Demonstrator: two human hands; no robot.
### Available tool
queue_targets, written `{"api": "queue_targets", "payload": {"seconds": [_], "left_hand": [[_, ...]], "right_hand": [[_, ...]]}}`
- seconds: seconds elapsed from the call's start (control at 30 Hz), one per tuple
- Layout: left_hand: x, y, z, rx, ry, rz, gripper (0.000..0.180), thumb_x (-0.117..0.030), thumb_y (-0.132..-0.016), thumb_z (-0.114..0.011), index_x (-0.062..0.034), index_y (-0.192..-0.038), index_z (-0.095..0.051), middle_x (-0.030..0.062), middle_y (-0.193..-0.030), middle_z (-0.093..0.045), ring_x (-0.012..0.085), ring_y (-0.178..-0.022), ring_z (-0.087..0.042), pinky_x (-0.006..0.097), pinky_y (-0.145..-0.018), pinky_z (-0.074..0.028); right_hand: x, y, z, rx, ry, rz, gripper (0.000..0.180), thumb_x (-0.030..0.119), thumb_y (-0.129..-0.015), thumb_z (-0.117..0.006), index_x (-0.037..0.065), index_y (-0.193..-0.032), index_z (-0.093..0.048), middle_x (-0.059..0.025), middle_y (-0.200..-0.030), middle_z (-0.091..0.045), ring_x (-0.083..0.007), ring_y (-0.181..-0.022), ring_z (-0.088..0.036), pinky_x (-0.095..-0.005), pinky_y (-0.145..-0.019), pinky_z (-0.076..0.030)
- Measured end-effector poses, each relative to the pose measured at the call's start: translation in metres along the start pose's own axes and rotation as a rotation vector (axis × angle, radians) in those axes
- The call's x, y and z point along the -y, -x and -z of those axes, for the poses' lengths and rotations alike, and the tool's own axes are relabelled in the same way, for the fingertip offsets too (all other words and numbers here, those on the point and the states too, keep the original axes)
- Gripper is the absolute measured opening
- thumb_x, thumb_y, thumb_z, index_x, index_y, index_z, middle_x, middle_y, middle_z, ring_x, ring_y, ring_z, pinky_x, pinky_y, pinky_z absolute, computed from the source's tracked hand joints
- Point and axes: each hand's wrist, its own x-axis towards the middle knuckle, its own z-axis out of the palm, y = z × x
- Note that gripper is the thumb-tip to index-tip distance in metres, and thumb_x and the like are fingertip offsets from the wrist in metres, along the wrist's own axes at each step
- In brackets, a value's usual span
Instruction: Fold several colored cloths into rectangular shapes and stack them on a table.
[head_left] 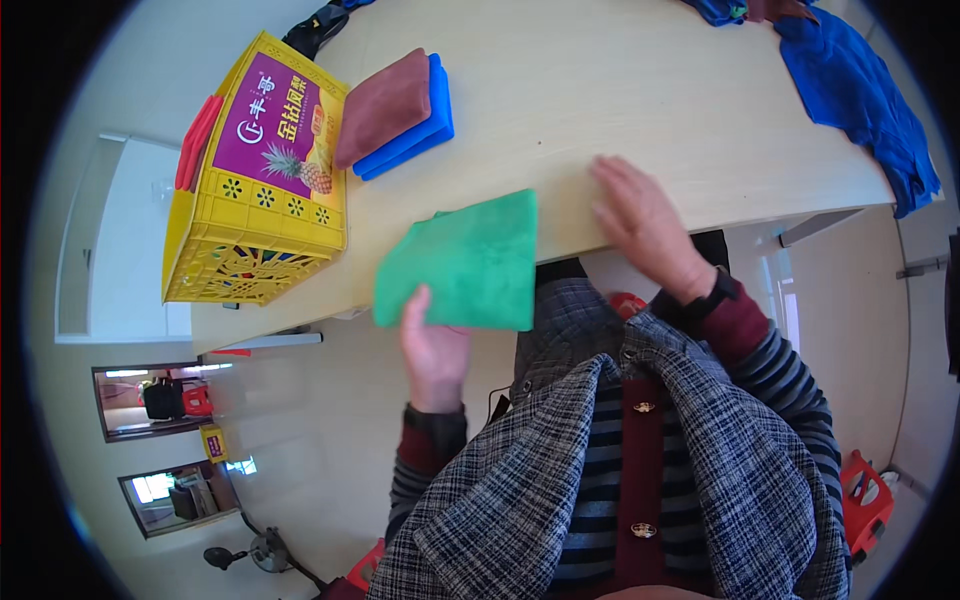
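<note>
My left hand (437, 350) grips a folded green cloth (465, 262) by its near edge, thumb on top and the other fingers hidden beneath. The cloth is held flat at the front edge of the pale table. To the right, my right hand (640, 222) is over the table's front edge, apart from the cloth, fingers stretched out and slightly blurred, with nothing in it. Beyond the green cloth lies a small stack: a folded brown cloth (388, 108) on top of folded blue cloth (418, 140).
A yellow plastic crate (262, 225) with a purple pineapple label stands at the table's left, touching or nearly touching the stack. Loose blue cloths (850, 85) hang over the far right edge. A dark item (318, 30) lies behind the crate. A red stool (866, 500) stands lower right.
</note>
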Motion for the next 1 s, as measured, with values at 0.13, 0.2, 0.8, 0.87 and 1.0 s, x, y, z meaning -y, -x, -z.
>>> {"api": "queue_targets", "payload": {"seconds": [0.13, 0.2, 0.8, 0.87, 1.0], "left_hand": [[-0.079, -0.047, -0.019, -0.009, 0.051, -0.153, 0.048, -0.023, -0.095, -0.063, -0.0058, -0.138, -0.051, 0.0102, -0.134, -0.06, 0.027, -0.125, -0.055, 0.046, -0.108, -0.043], [-0.117, -0.089, -0.036, 0.083, 0.039, -0.227, 0.046, -0.023, -0.094, -0.062, -0.0037, -0.135, -0.052, 0.0117, -0.133, -0.06, 0.0281, -0.126, -0.055, 0.048, -0.111, -0.041], [-0.138, -0.31, -0.007, 0.039, 0.122, 0.04, 0.033, -0.015, -0.095, -0.062, 0.0023, -0.124, -0.059, 0.0166, -0.119, -0.067, 0.0314, -0.113, -0.066, 0.047, -0.099, -0.056], [-0.139, -0.31, -0.008, 0.042, 0.151, 0.045, 0.033, -0.015, -0.096, -0.062, 0.0027, -0.123, -0.059, 0.0172, -0.119, -0.067, 0.0319, -0.113, -0.066, 0.046, -0.099, -0.056], [-0.132, -0.309, -0.017, 0.098, 0.167, 0.036, 0.034, -0.015, -0.095, -0.063, 0.0046, -0.122, -0.059, 0.0181, -0.12, -0.067, 0.0326, -0.116, -0.064, 0.048, -0.102, -0.054]], "right_hand": [[-0.028, 0.001, 0.016, 0.012, 0.145, -0.026, 0.043, 0.017, -0.094, -0.061, 0.0, -0.134, -0.056, -0.0184, -0.14, -0.056, -0.0361, -0.136, -0.047, -0.046, -0.116, -0.034], [-0.022, 0.003, 0.017, 0.024, 0.254, 0.006, 0.041, 0.017, -0.094, -0.061, 0.001, -0.131, -0.058, -0.0172, -0.139, -0.057, -0.0355, -0.136, -0.047, -0.0459, -0.116, -0.033], [-0.017, 0.001, 0.021, 0.027, 0.318, -0.031, 0.04, 0.018, -0.091, -0.06, -0.001, -0.127, -0.06, -0.017, -0.137, -0.058, -0.0351, -0.135, -0.048, -0.0459, -0.116, -0.034], [-0.017, 0.002, 0.018, 0.025, 0.307, -0.027, 0.04, 0.018, -0.091, -0.06, -0.001, -0.127, -0.061, -0.0172, -0.137, -0.058, -0.0353, -0.134, -0.048, -0.046, -0.115, -0.034], [-0.018, 0.001, 0.02, 0.008, 0.318, -0.02, 0.041, 0.018, -0.09, -0.061, -0.001, -0.126, -0.061, -0.0177, -0.136, -0.058, -0.0357, -0.134, -0.048, -0.0462, -0.115, -0.035]]}}
